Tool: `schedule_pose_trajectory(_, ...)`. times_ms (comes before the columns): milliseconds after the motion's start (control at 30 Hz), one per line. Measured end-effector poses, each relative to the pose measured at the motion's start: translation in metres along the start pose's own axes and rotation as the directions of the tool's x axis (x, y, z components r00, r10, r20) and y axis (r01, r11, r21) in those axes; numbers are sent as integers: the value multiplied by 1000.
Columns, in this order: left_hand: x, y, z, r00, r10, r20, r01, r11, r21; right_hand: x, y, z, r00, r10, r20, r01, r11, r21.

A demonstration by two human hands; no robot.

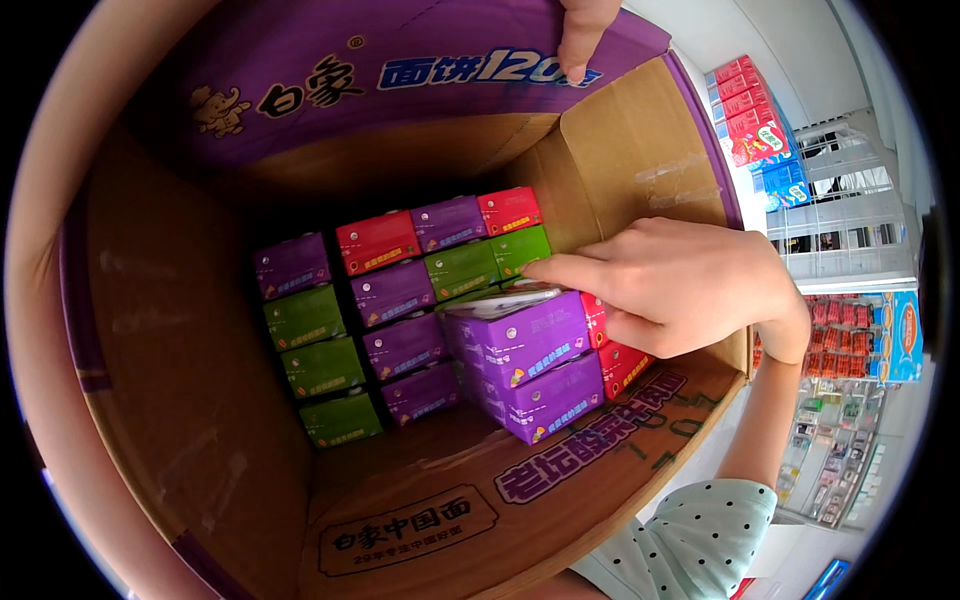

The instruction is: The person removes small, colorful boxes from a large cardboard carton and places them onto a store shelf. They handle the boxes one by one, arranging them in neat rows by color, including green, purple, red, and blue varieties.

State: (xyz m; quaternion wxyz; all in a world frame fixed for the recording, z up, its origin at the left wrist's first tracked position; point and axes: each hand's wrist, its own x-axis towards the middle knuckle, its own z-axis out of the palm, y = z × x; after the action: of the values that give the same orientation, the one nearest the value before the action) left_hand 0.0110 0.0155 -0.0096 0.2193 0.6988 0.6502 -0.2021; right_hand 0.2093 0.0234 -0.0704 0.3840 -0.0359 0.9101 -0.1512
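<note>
A large, open cardboard carton [172, 330] fills most of the head view, with small printed boxes packed in rows inside. At the top, only a digit or two of my left hand [588, 34] show, pressed on the carton's purple printed flap [300, 82]. My right hand [675, 285] reaches in from the right, its index finger stretched to a green box [521, 251]. Its other fingers cover part of the red boxes [626, 366], so their hold is hidden. Beside them stand stacked purple boxes [540, 337], topped by a white printed packet [510, 301].
Green boxes [322, 375] and one purple box form the left column, with a narrow gap beside it. The brown lower flap [420, 525] bears print. Outside at right are stacked pink and blue cartons [757, 127], a wire rack [847, 202] and hanging red packets [840, 337].
</note>
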Motion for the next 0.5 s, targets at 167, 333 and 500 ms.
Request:
schedule_pose_trajectory(167,8,-2,4,998,8,-61,-7,1000,14,2,1,-7,995,-61,85,58,998,28)
schedule_pose_trajectory(333,17,-4,5,989,89,-116,-85,995,46,-9,-1,2,883,-277,-379,268,960,-79)
schedule_pose_trajectory(500,14,-7,4,981,133,-139,-124,990,73,-66,35,10,306,-261,-916,208,957,-203)
